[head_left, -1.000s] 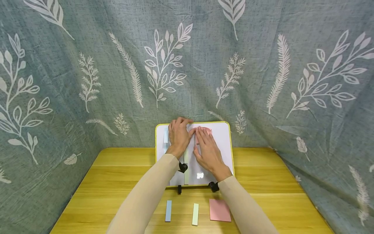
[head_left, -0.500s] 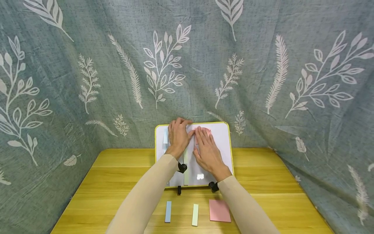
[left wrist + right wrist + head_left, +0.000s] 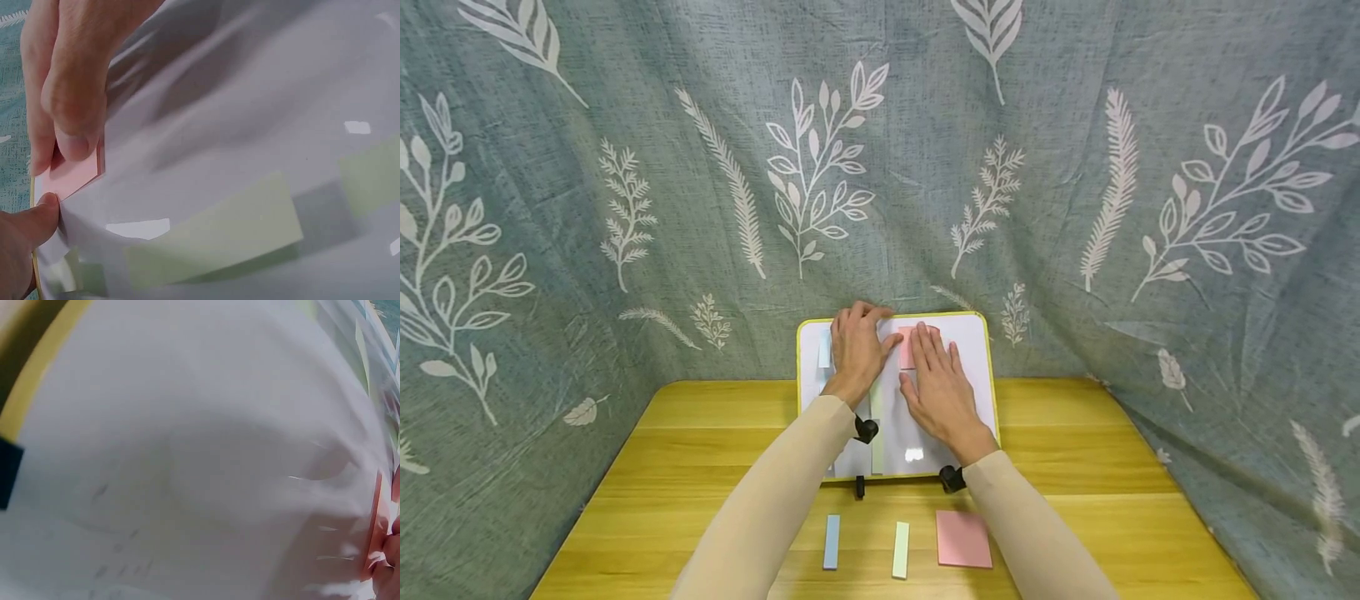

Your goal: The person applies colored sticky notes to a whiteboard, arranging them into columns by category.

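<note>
A whiteboard (image 3: 972,354) with a yellow frame leans upright at the back of the table. My right hand (image 3: 942,392) lies with straight fingers on a pink sticky note (image 3: 906,350) near the board's top, covering much of it. The note (image 3: 76,178) also shows in the left wrist view, beneath the right fingertips. My left hand (image 3: 859,350) grips the board's top edge, fingers bent over it. Its thumb (image 3: 42,219) touches the front by the pink note's edge. Pale green strips (image 3: 877,446) run down the board's middle, and a light blue strip (image 3: 824,348) sits at its upper left.
On the wooden table (image 3: 1075,517) before the board lie a blue strip pad (image 3: 831,542), a pale green strip pad (image 3: 901,550) and a pink square pad (image 3: 964,540). A black stand foot (image 3: 860,487) juts out below the board. A patterned curtain (image 3: 925,167) hangs behind.
My right hand has slid slightly right across the pink note, its fingers spreading apart and uncovering more of the note's left side. The left hand stays in place.
</note>
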Available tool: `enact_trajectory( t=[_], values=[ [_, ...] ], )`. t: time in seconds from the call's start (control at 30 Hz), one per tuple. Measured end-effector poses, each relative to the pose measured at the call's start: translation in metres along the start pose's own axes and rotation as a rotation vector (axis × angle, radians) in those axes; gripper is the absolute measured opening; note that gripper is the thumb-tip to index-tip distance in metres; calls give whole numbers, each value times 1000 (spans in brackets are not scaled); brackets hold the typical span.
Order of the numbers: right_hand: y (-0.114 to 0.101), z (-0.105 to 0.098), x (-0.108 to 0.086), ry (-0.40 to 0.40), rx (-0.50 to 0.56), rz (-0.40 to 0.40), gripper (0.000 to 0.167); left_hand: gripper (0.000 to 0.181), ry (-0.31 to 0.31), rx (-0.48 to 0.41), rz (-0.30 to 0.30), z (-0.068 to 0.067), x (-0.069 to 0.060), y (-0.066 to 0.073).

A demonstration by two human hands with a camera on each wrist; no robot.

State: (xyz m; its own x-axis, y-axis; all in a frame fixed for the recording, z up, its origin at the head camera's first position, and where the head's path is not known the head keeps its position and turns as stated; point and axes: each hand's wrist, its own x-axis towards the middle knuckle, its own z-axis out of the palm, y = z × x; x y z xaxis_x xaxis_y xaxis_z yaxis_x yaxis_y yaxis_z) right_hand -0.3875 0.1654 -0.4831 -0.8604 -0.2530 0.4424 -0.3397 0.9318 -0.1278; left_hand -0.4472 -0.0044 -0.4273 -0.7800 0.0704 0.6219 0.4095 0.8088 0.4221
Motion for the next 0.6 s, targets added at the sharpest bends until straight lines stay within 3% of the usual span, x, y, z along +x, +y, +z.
enact_trajectory(
  t=[0.27, 0.6],
  values=[
    [10, -3, -5, -6, 5, 43, 81, 47, 15, -46, 7, 6, 1, -5],
    [22, -1, -10, 23, -9, 80, 82, 47, -36, -6, -26, 1, 1, -2]
  ],
)
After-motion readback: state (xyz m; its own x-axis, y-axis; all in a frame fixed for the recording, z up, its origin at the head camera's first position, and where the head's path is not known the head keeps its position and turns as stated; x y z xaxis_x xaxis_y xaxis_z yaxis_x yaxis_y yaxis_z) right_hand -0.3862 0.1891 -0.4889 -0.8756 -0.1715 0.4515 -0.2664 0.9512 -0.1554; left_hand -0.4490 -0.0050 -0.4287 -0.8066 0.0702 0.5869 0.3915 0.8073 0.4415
